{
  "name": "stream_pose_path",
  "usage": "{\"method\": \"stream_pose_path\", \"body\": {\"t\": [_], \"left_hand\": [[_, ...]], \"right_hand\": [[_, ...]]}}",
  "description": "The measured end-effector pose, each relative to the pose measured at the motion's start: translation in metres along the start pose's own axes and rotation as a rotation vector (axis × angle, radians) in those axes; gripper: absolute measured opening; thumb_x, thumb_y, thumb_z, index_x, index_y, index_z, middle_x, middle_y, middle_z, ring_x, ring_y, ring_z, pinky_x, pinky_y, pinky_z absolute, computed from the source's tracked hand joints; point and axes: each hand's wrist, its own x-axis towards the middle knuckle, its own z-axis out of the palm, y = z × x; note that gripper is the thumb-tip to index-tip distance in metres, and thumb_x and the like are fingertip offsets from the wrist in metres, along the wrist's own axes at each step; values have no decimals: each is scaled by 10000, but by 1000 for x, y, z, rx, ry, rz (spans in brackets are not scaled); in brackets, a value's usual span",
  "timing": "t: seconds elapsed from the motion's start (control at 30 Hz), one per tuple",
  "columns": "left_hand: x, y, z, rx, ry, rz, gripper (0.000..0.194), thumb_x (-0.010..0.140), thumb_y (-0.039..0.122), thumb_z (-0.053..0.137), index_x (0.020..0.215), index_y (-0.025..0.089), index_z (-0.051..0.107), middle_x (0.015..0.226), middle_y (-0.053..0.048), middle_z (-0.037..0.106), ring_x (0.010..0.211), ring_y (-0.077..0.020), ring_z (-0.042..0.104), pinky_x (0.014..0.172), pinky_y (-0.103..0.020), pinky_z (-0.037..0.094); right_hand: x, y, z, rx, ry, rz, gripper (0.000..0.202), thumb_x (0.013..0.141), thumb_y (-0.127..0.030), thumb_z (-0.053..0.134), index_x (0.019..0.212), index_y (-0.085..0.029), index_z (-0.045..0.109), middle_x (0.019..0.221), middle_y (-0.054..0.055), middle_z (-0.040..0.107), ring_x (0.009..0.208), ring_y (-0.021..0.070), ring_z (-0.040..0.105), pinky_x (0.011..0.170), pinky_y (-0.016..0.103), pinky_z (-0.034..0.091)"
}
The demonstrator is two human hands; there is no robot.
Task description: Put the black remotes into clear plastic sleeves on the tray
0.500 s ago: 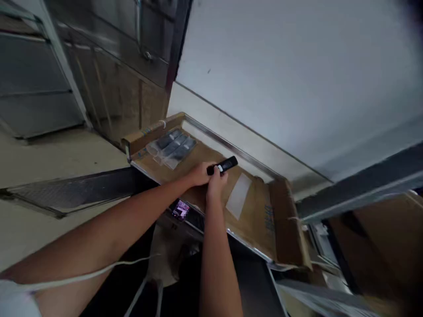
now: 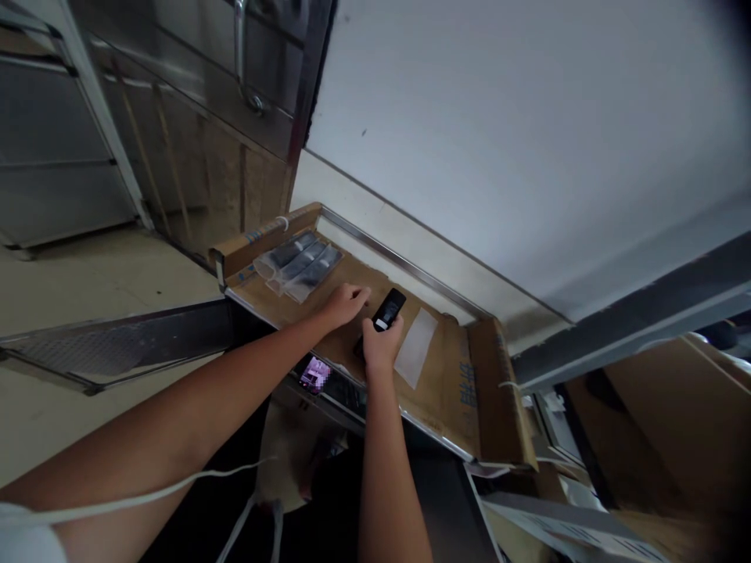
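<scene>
My right hand [image 2: 382, 344] is wrapped round a long black handheld device [image 2: 389, 307] with a small white patch near its middle. Its rounded top points up and away to the right; the lower part is partly hidden by my fingers. My left hand [image 2: 347, 303] is just left of the device, apart from it, with fingers curled in; whether anything is between them is hidden. Right of my right hand, a flat translucent plastic sleeve [image 2: 416, 349] lies on the cardboard. To the left, several similar sleeves [image 2: 302, 264] with dark items inside lie side by side.
Cardboard [image 2: 446, 399] with raised side flaps [image 2: 509, 391] lines the worktop. A phone [image 2: 315, 374] with a lit screen rests at the near edge. A white wall [image 2: 498, 156] stands behind. A metal frame [image 2: 117, 344] sits low at left, and a pale cord [image 2: 193, 475] crosses my left forearm.
My left hand has let go of the device and drawn slightly to the left. In my right hand the device has turned more upright and come a little nearer. The view has shifted slightly.
</scene>
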Motion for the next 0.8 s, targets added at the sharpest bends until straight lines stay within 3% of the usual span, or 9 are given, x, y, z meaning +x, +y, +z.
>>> {"method": "stream_pose_path", "body": {"t": [0.07,0.17,0.27,0.33,0.4,0.53,0.67,0.8], "left_hand": [[0,-1,0,45,-21,35,408,896,388,473,679,124,696,668,-40,679,663,-158,602,645,-269,390],[0,-1,2,123,-47,54,384,881,383,503,656,131,688,624,-24,643,614,-146,555,604,-267,351],[-1,1,3,173,-57,34,374,872,383,515,651,129,679,594,-13,608,585,-139,510,573,-267,315],[-2,3,3,186,-65,25,372,871,376,511,640,130,667,582,-9,590,577,-136,495,562,-268,294],[-2,5,3,188,-79,24,369,872,368,503,631,132,655,578,-6,583,573,-133,489,556,-268,276],[-3,5,4,211,-87,28,359,867,361,499,629,135,645,591,-10,594,575,-129,479,556,-271,262],[-4,6,2,243,-92,18,359,870,365,492,630,140,637,599,-19,601,575,-131,473,556,-274,255],[-4,7,1,262,-101,17,351,867,353,495,620,141,627,592,-19,588,579,-131,478,557,-276,248]], "right_hand": [[4,1,-27,-181,-31,-95,625,689,-366,663,1265,-169,522,997,88,672,812,227,637,730,312,495],[32,13,-80,-481,57,-140,657,725,-384,661,1320,-162,493,1003,126,678,861,275,648,771,352,484],[67,40,-127,-736,114,-73,593,735,-351,666,1248,-88,525,1017,196,658,907,323,644,796,387,478],[82,64,-146,-865,94,-70,574,730,-299,657,1228,-42,531,1046,240,630,949,352,630,808,406,474],[86,88,-154,-901,150,-143,550,752,-269,616,1244,-37,532,1104,258,598,972,354,619,814,417,476],[77,121,-149,-876,318,-399,404,834,-217,478,1174,-49,618,1303,287,505,1172,376,522,964,490,437],[78,132,-144,-801,319,-514,376,843,-162,403,1064,-43,682,1282,281,541,1232,365,482,1044,521,395],[81,129,-142,-682,269,-650,375,843,-153,388,1071,-86,677,1240,230,587,1236,319,495,1075,513,387]]}}
